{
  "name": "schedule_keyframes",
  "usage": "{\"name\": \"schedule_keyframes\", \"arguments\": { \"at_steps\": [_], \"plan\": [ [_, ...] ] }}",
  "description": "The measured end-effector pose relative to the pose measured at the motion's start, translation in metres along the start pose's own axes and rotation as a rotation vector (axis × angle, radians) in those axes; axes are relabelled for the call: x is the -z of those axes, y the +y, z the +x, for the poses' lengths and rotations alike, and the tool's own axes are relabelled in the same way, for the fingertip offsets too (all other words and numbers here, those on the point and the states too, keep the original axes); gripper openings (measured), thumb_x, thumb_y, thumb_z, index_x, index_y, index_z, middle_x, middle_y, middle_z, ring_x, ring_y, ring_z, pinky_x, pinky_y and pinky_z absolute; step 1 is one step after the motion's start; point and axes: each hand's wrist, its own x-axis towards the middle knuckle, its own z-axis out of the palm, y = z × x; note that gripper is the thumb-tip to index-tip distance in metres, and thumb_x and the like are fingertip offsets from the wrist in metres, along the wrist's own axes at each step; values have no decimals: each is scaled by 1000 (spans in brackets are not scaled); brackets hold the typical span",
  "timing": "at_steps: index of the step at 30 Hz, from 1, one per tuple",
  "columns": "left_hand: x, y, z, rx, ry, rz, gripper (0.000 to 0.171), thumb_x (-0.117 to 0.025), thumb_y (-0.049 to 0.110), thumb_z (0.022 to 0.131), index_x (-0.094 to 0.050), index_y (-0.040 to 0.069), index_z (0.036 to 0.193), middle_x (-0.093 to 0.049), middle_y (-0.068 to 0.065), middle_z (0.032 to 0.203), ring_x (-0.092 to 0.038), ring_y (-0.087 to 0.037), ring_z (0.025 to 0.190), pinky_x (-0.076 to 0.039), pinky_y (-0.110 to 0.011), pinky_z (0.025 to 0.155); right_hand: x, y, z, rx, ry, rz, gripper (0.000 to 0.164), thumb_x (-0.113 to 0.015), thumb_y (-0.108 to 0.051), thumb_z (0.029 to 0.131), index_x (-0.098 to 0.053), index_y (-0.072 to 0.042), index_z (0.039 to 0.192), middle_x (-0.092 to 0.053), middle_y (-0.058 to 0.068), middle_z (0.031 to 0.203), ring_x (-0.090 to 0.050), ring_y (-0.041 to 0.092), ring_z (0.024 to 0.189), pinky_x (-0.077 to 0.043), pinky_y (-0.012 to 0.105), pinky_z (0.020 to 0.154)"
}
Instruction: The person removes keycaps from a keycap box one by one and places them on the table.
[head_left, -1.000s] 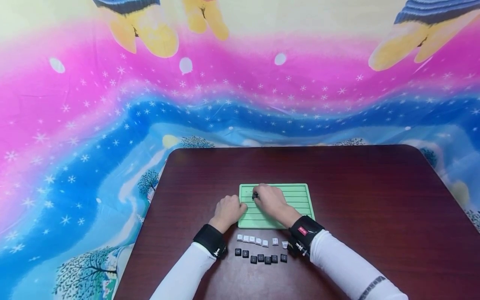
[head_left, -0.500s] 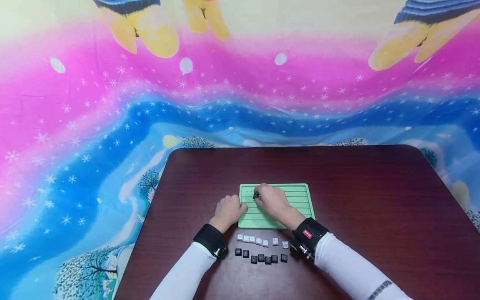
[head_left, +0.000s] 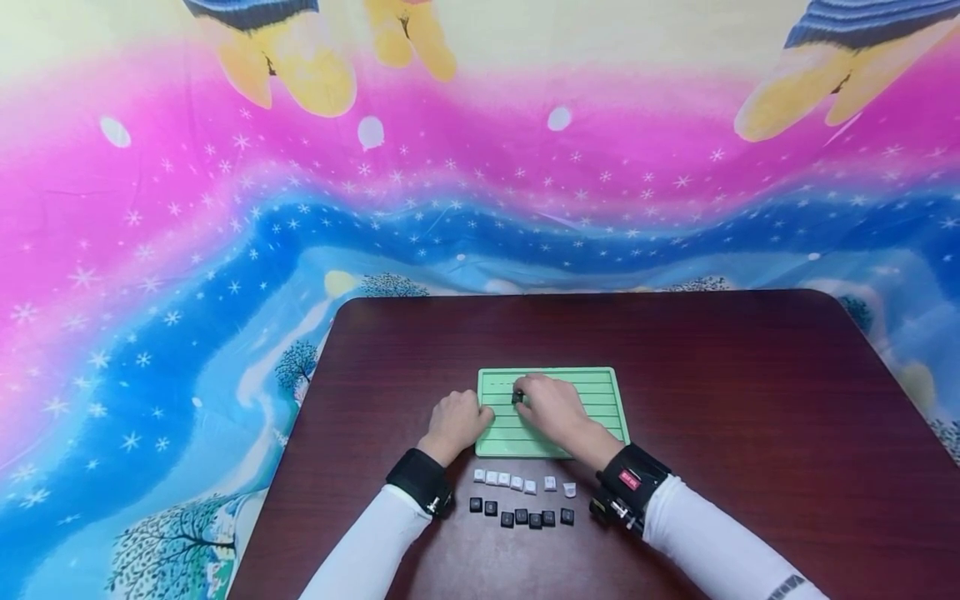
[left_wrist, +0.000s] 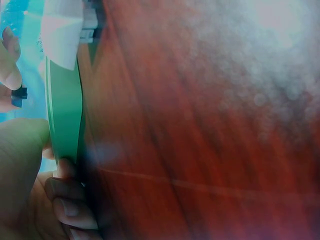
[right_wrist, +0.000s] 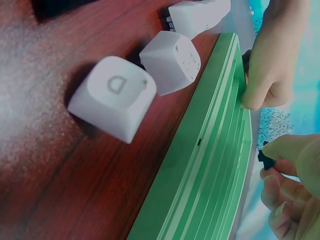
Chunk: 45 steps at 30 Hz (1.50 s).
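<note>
My left hand (head_left: 456,423) grips the left edge of a light green ridged tray (head_left: 604,411), thumb over the rim. In the left wrist view its curled fingers (left_wrist: 70,207) lie against the tray's outer side. My right hand (head_left: 553,407) is over the tray's left half and pinches a small black keycap (head_left: 517,397) between thumb and fingertips. That keycap (right_wrist: 267,161) shows at the fingertips in the right wrist view, held above the ridges. A row of white keycaps (head_left: 504,480) lies on the table just in front of the tray.
Nearer to me, several black keycaps (head_left: 522,517) lie in an uneven row. One white keycap (right_wrist: 112,95) bears the letter D. The dark red wooden table (head_left: 750,433) reaches back to a colourful snowflake-patterned cloth (head_left: 480,200).
My right hand, with the black keycap pinched in it, has shifted slightly right and nearer to me, its forearm swinging right. My left hand has stayed on the tray's edge.
</note>
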Motion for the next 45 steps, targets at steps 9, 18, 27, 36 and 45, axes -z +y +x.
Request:
{"name": "schedule_keyframes", "arguments": {
  "at_steps": [9, 18, 27, 36, 45],
  "plan": [
    [0, 0, -1, -2, 12, 4, 40, -56, 27, 89, -34, 18, 57, -27, 5, 55, -34, -14, 47, -30, -29, 45, 3, 2, -9, 18, 28, -3, 17, -75, -17, 85, -74, -13, 102, -72, 2, 94, -66, 15, 73, -49, 30, 53],
    [1, 0, -1, -9, 18, 6, 40, -56, 26, 89, -34, 18, 56, -27, 5, 55, -35, -15, 47, -31, -29, 45, 3, 6, -19, 27, 49, 0, 19, -76, -18, 84, -74, -13, 102, -73, 3, 95, -67, 16, 73, -51, 32, 55],
    [0, 0, -1, -8, 14, 0, 41, -56, 25, 90, -33, 18, 56, -25, 5, 55, -31, -14, 45, -28, -28, 44, 7, 7, -28, 34, 47, -14, 20, -77, -19, 84, -74, -13, 103, -72, 2, 95, -65, 14, 70, -47, 28, 50],
    [1, 1, -3, -28, 39, -11, 42, -56, 22, 88, -29, 19, 56, -19, 7, 56, -25, -13, 47, -26, -28, 45, 7, 8, -38, 27, 37, 3, 21, -78, -19, 85, -74, -13, 105, -73, 3, 98, -69, 17, 76, -54, 34, 58],
    [2, 1, -3, -24, 29, -13, 42, -55, 23, 88, -29, 19, 56, -20, 7, 56, -25, -13, 47, -25, -27, 44, 10, 10, -46, 49, 59, -22, 16, -78, -20, 84, -74, -15, 99, -72, -1, 92, -64, 11, 68, -49, 29, 52]
  ]
}}
